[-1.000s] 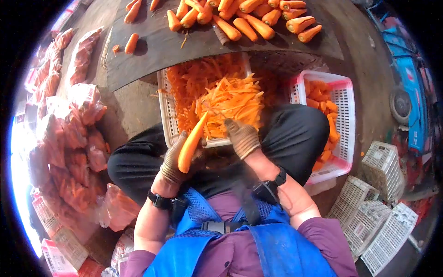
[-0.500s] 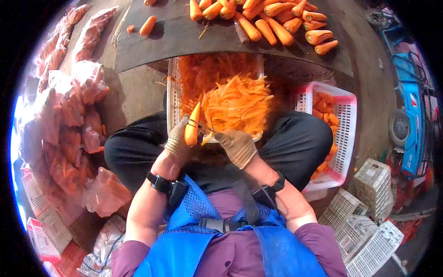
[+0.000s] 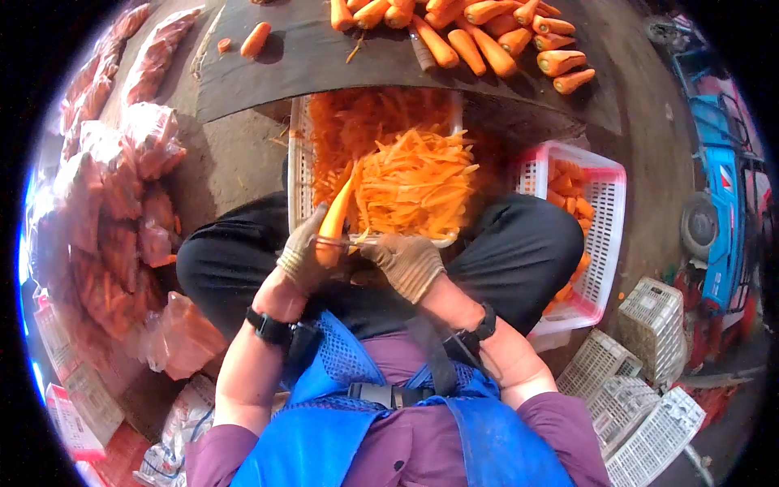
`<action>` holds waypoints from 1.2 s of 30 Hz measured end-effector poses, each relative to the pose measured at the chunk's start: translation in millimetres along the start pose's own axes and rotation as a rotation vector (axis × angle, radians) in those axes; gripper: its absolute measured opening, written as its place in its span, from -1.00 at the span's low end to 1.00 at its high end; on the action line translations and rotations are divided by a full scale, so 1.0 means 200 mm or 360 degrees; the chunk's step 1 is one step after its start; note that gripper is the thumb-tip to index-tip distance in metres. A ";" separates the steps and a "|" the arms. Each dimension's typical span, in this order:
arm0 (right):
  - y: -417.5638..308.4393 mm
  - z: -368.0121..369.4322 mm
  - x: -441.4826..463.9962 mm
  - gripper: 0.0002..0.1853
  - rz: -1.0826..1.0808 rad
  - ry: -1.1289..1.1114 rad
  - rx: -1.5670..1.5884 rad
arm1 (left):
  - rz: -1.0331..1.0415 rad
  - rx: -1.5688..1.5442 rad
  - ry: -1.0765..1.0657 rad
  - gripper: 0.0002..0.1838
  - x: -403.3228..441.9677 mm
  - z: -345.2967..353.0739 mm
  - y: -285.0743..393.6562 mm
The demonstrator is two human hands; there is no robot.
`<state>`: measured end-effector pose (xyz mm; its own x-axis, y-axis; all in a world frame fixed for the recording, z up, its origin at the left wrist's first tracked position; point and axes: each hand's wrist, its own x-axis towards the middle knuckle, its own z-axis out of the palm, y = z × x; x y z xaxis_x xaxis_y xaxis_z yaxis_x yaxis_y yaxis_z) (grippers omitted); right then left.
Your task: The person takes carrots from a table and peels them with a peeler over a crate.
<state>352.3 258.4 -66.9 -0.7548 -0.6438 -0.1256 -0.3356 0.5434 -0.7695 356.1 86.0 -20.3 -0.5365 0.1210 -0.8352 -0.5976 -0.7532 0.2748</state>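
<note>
My gloved left hand (image 3: 303, 253) is wrapped round the thick end of a carrot (image 3: 334, 217), whose tip points up over the basket. In my gloved right hand (image 3: 408, 265) is a small peeler (image 3: 350, 242), partly hidden by the fingers, lying across the lower part of the carrot. Just beyond both hands, between my knees, a white basket (image 3: 299, 166) holds a bright heap of carrot peelings (image 3: 416, 180).
Several whole carrots (image 3: 495, 50) lie on a dark board (image 3: 308, 61) ahead. A pink-white basket (image 3: 607, 235) of carrot pieces stands right. Bagged carrots (image 3: 109, 252) fill the left; white crates (image 3: 653, 325) and a blue vehicle (image 3: 722, 195) are at the right.
The peeler in my right hand has come onto the carrot and moved down toward its thick end. My left hand still holds the carrot. The camera view has shifted.
</note>
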 end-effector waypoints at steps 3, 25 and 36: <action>-0.01 0.00 0.00 -0.56 0.0052 0.0077 -0.0068 | 0.0036 0.0311 -0.0015 -0.60 -0.08 -0.09 -0.03; -0.03 -0.11 -0.01 -0.34 0.0486 -0.0001 0.0641 | 0.0054 0.0070 0.0218 -0.57 0.09 0.02 0.04; 0.03 -0.02 0.01 -0.39 0.0453 0.0080 0.0093 | -0.0062 0.0208 -0.0107 -0.55 0.00 0.01 0.01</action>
<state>346.9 263.4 -69.4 -0.8414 -0.4417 -0.3114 -0.0746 0.6655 -0.7426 353.9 86.3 -17.9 -0.5476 0.1948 -0.8137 -0.6888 -0.6571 0.3063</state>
